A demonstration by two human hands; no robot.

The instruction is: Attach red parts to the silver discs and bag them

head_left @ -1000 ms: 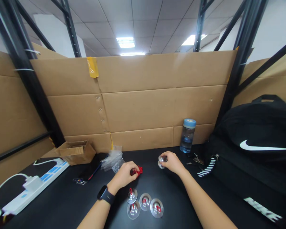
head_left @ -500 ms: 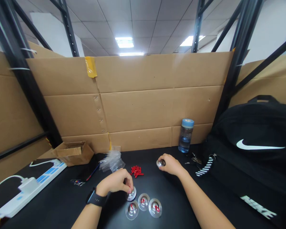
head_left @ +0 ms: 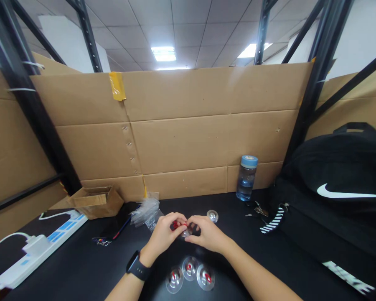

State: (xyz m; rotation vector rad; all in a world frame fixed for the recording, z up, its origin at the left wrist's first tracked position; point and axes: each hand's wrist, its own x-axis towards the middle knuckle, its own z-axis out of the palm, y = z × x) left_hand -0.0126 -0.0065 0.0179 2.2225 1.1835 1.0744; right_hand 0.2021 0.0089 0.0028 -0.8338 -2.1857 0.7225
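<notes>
I'm gripping a clear suction cup (head_left: 185,234) with left hand (head_left: 165,230) and right hand (head_left: 209,235); it's sitting left of the bottle (head_left: 247,179), camera side; three red-hooked cups (head_left: 189,268) are lying farther forward of the bottle

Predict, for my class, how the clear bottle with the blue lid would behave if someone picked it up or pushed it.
The clear bottle might tip if pushed high up, since it stands upright and is taller than wide. The liquid inside would probably slosh and add some weight low down. Its smooth-looking sides could feel slippery.
</notes>
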